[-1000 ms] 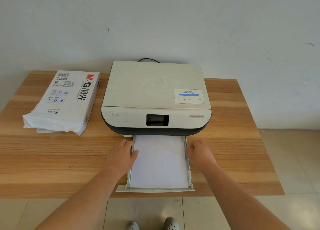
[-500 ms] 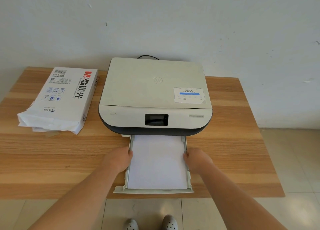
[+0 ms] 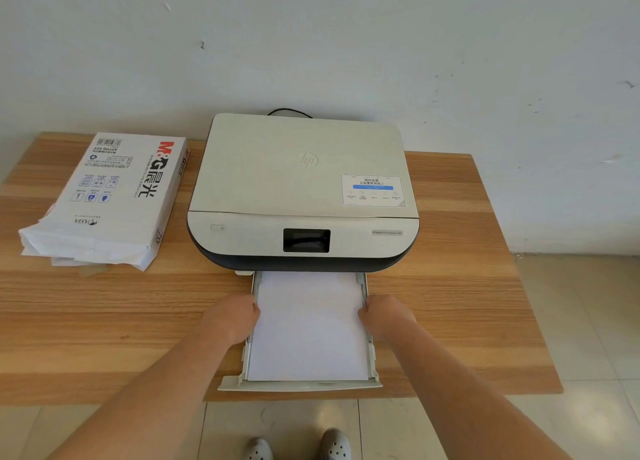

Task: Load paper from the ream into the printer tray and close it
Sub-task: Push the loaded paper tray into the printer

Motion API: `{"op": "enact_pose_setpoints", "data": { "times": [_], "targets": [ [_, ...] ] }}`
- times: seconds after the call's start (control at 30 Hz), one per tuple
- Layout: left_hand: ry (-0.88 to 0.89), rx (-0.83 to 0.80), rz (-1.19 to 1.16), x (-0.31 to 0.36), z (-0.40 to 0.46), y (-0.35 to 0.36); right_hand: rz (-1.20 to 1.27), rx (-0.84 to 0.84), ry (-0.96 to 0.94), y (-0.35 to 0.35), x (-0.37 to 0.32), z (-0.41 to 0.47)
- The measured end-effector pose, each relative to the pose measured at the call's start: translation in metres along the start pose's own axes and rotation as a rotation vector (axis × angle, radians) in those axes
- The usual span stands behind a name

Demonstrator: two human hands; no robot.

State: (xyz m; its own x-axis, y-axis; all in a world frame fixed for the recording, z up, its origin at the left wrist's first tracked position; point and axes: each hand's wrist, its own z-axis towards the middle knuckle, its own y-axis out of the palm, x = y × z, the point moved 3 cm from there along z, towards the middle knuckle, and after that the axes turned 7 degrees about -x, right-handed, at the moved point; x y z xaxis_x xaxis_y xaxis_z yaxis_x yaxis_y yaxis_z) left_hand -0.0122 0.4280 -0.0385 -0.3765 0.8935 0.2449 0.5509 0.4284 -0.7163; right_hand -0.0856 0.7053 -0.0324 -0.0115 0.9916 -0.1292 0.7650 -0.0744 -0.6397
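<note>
- Your table (image 3: 450, 304) carries the printer (image 3: 304, 189), its front facing you.
- The ream (image 3: 107, 196) lies flat left of the printer, long axis running away from you, torn end nearest you.
- The tray (image 3: 301, 385) stands pulled out toward you, long axis front to back — a stack of paper (image 3: 308, 324) lies flat inside.
- Your left hand (image 3: 232, 317) and right hand (image 3: 386, 316) sit against the tray's side rails, fingers curled; they seem to grip the rails, though the fingertips are hidden.
</note>
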Motion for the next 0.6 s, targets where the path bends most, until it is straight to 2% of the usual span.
{"op": "enact_pose_setpoints", "data": {
  "times": [0.2, 0.37, 0.6],
  "targets": [
    [0.008, 0.042, 0.038, 0.0023, 0.0016, 0.0016, 0.013, 0.004, -0.01, -0.0006, -0.0035, 0.0],
    [-0.015, 0.004, 0.1, 0.0065, 0.0032, 0.001, 0.028, 0.015, 0.022, 0.0019, -0.0071, 0.0005],
    [0.024, 0.005, 0.012, 0.0039, -0.0002, 0.001, 0.006, 0.016, 0.012, 0.0023, -0.0053, -0.0032]
  ]
}}
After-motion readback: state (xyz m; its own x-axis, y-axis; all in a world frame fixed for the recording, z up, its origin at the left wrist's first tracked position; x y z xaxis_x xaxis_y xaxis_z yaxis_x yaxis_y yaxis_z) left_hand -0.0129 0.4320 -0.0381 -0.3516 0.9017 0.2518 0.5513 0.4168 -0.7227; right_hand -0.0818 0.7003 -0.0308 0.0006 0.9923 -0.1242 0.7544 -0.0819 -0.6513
